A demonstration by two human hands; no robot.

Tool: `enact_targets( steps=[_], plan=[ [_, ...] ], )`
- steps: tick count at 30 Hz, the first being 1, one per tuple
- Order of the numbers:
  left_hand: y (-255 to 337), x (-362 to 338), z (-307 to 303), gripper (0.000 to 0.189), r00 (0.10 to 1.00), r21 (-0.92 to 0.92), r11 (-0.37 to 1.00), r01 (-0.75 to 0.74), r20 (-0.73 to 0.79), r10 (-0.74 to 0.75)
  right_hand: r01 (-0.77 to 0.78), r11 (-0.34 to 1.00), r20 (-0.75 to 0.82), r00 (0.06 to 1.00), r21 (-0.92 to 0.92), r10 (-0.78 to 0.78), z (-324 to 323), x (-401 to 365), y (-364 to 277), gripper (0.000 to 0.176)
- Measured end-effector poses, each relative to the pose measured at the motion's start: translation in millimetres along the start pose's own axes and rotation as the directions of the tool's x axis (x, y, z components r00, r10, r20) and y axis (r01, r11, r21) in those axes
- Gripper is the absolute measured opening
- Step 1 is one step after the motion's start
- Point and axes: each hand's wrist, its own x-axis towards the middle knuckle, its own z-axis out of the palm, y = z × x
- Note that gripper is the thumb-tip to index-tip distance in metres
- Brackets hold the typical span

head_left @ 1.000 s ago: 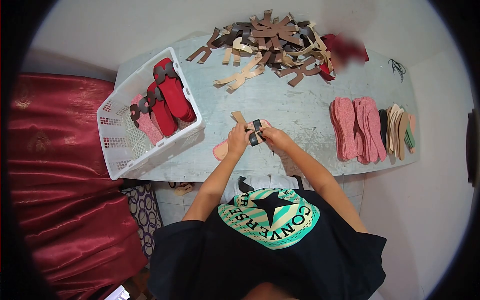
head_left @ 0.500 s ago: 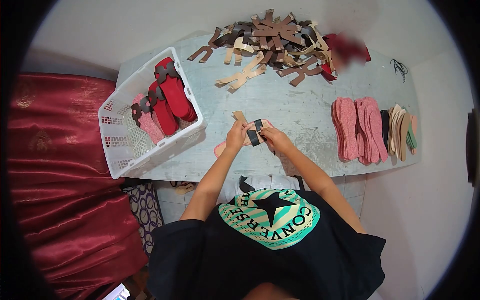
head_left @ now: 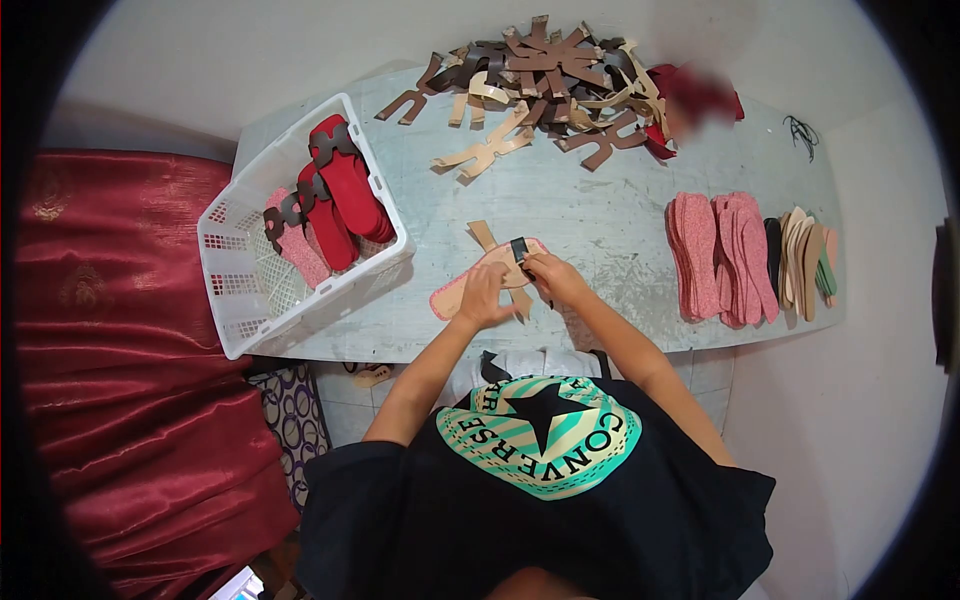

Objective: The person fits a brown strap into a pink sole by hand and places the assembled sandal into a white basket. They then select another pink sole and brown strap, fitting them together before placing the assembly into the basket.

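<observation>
A tan slipper sole [head_left: 452, 297] with a pink speckled edge lies slanted above the table in front of me. A tan strap [head_left: 482, 235] crosses it, its ends sticking out on the far and near sides. Near the sole's right end a black strip [head_left: 518, 248] lies across it. My left hand [head_left: 487, 295] is closed on the middle of the sole, fingers over its face. My right hand [head_left: 552, 277] pinches at the right part, by the black strip; its fingertips partly hide what they grip.
A white plastic basket [head_left: 228, 290] at the left holds red and pink slippers. Brown and cream straps [head_left: 550, 65] are heaped at the back, beside a blurred red item [head_left: 700, 98]. Pink soles [head_left: 695, 255] and other coloured soles [head_left: 800, 260] stand in rows at the right.
My left hand has shifted from the far strap end to the middle of the sole. The second black strip no longer shows, and a tan strap end now shows on the near side.
</observation>
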Motion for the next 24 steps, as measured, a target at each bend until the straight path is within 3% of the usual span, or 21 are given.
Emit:
enact_targets(
  steps=[1, 2, 4, 5, 7, 11, 12, 13, 14, 18, 20, 24],
  plan=[
    [5, -2, -4, 0.044, 0.989, -0.002, 0.989, -0.148, 0.023, 0.148, -0.003, 1.0, 0.002, 1.0, 0.011, 0.003, 0, 1, 0, 0.028],
    [8, -3, -6, 0.044, 0.989, -0.001, 0.989, -0.146, 0.024, 0.146, -0.006, 1.0, 0.004, 1.0, 0.02, 0.006, 1, 1, 0, 0.027],
    [12, -4, -6, 0.055, 0.942, -0.017, 0.948, -0.319, 0.1, 0.319, -0.006, 1.0, 0.011, 1.0, 0.03, 0.006, 1, 2, 0, 0.026],
    [9, -8, 0, 0.055, 0.942, -0.018, 0.947, -0.32, 0.1, 0.32, -0.007, 0.999, 0.018, 1.0, 0.037, 0.007, 0, 2, 0, 0.026],
    [3, -12, 10, 0.048, 0.968, 0.222, 0.946, -0.235, 0.137, 0.208, -0.013, 0.999, 0.019, 1.0, 0.03, 0.013, 1, 1, 2, 0.026],
    [-3, -2, 17, 0.031, 0.989, 0.191, 0.971, -0.145, -0.012, 0.15, 0.018, 0.999, 0.0, 1.0, 0.032, -0.018, 4, 0, 5, 0.027],
    [-1, 3, 19, 0.024, 0.99, -0.074, 0.989, 0.125, -0.061, -0.13, 0.019, 0.999, 0.0, 1.0, 0.033, -0.019, 3, 1, 3, 0.027],
    [-2, 8, 19, 0.017, 0.915, -0.338, 0.866, 0.368, -0.035, -0.402, 0.006, 0.999, -0.001, 1.0, 0.037, -0.006, 1, 0, 1, 0.029],
    [-4, 13, 18, 0.017, 0.879, -0.4, 0.813, 0.424, -0.034, -0.475, -0.007, 0.999, -0.002, 1.0, 0.04, 0.007, 0, 0, -1, 0.03],
    [-14, 21, 20, 0.017, 0.881, -0.289, 0.846, 0.449, -0.018, -0.473, -0.03, 0.999, 0.014, 0.999, 0.012, 0.03, -1, -1, -1, 0.032],
    [-14, 22, 22, 0.019, 0.806, -0.273, 0.772, 0.574, 0.025, -0.591, -0.005, 1.0, 0.02, 1.0, 0.018, 0.004, 1, -1, 1, 0.033],
    [-26, 20, 34, 0.021, 0.713, -0.343, 0.646, 0.682, 0.115, -0.692, -0.002, 1.0, 0.025, 1.0, 0.005, 0.002, -5, -2, -6, 0.031]
  ],
)
